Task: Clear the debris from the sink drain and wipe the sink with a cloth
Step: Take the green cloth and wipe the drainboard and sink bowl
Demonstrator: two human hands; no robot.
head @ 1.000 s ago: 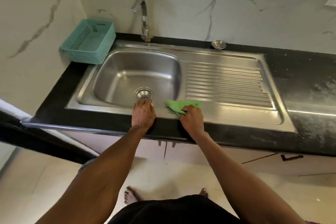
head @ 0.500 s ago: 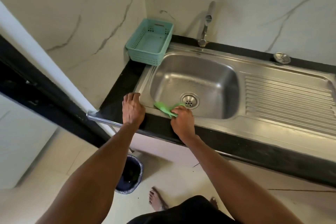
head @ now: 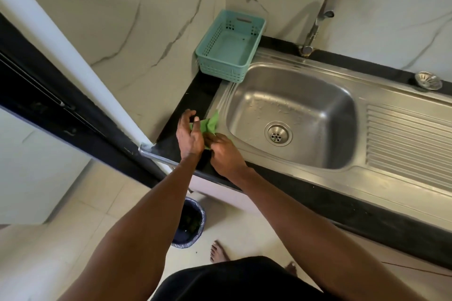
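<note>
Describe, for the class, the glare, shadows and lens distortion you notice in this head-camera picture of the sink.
Head view: soft glare streaks the sink basin and its ribbed drainboard; the tap throws a faint shadow on the marble wall; wide-angle distortion tilts the counter edge and stretches the forearms; both hands, left and right, and the green cloth look reasonably sharp.

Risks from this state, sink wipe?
1. Both hands, left and right, bunch the green cloth at the counter's front-left corner; a dropped cloth probably lands near the bin.
2. Droplets remain in the basin; a bunched cloth may miss them.
</note>
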